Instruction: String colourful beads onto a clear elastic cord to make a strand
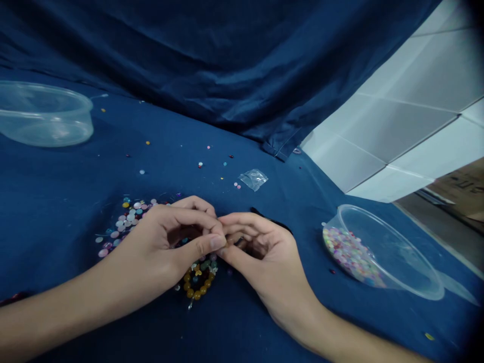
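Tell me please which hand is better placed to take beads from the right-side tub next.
Probably the right hand: it is nearer to that tub, while the left hand is beside loose beads.

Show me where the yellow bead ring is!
In the head view, the yellow bead ring shows low, slightly left of centre, just below the left hand.

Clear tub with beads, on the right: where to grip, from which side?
Probably the bare rim of the tub, with the right hand from above: it is open-topped, and its thick lip stands clear of the beads.
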`<action>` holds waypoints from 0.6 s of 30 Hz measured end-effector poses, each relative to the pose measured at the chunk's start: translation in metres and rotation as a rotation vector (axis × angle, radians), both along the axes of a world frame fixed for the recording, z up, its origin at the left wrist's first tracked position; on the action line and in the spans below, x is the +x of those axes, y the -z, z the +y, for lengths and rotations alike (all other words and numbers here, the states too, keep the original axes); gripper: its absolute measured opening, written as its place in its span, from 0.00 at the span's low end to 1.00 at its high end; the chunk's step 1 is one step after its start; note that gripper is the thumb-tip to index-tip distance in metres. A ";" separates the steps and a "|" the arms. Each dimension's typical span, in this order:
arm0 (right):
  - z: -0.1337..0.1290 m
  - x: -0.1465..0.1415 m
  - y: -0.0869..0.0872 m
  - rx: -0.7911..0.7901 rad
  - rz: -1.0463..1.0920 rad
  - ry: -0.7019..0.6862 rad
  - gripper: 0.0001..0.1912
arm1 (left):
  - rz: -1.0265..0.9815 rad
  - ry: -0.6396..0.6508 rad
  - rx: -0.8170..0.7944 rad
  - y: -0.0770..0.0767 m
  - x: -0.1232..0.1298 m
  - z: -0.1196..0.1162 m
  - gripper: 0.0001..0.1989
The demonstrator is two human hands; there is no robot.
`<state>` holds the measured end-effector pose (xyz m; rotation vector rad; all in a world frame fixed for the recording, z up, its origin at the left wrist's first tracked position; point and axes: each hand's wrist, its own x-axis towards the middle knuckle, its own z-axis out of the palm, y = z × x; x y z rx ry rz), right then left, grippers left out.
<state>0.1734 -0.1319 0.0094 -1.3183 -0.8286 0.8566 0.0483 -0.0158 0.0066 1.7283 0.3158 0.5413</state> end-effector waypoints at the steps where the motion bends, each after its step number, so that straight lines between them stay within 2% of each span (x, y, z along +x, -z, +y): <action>1: 0.000 0.000 -0.001 0.000 -0.004 -0.005 0.13 | 0.000 0.000 0.003 0.000 0.000 0.000 0.07; 7: 0.001 0.003 -0.003 -0.032 0.092 -0.071 0.18 | 0.012 0.023 -0.006 0.000 -0.002 0.000 0.07; 12: 0.001 0.007 -0.004 -0.037 0.220 -0.133 0.18 | -0.003 0.022 -0.045 0.001 0.000 0.000 0.06; 18: 0.000 0.009 -0.008 -0.118 0.187 -0.244 0.20 | 0.004 0.069 -0.021 -0.001 -0.001 -0.001 0.09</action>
